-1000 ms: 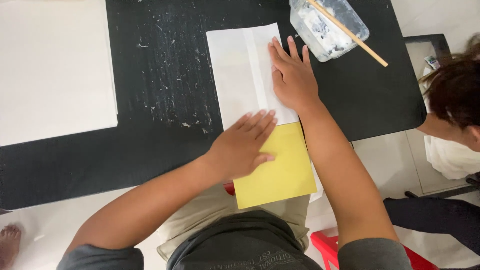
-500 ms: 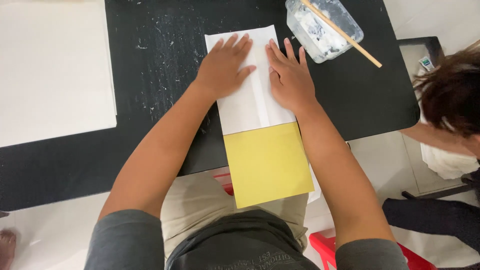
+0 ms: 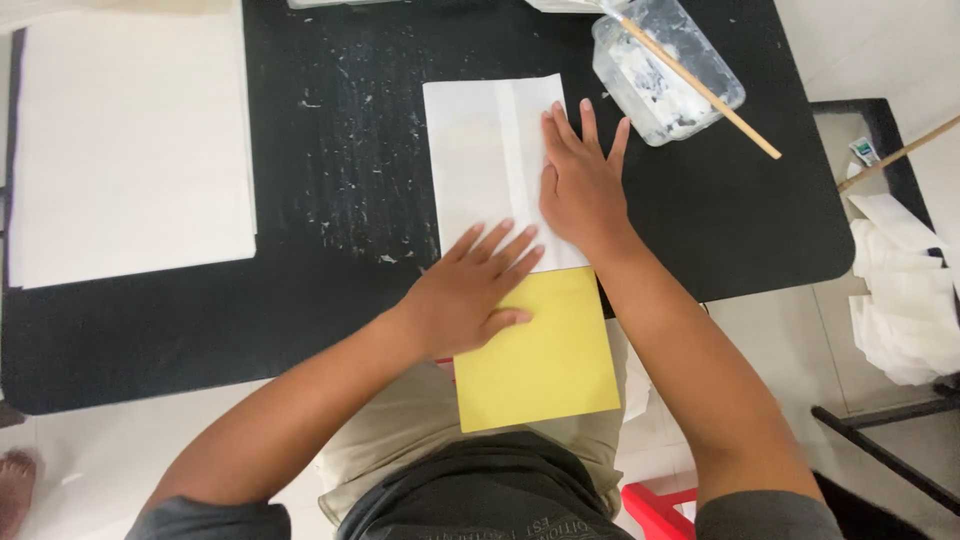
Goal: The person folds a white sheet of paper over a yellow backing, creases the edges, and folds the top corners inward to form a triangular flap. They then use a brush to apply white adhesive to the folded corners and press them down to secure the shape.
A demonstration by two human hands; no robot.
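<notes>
White folded paper sheet (image 3: 480, 160): laid flat on the black table (image 3: 330, 300); long axis runs away from the body, far end beyond the fingertips.
Yellow square paper (image 3: 545, 365): joined at the near end, overhanging the table edge.
Left hand (image 3: 470, 295): fingers spread flat, pressed across the white-yellow junction.
Right hand (image 3: 580, 185): fingers splayed, pressed on the sheet's right half.
Clear plastic tub with wooden stick (image 3: 665, 75): just beyond the right fingertips.
</notes>
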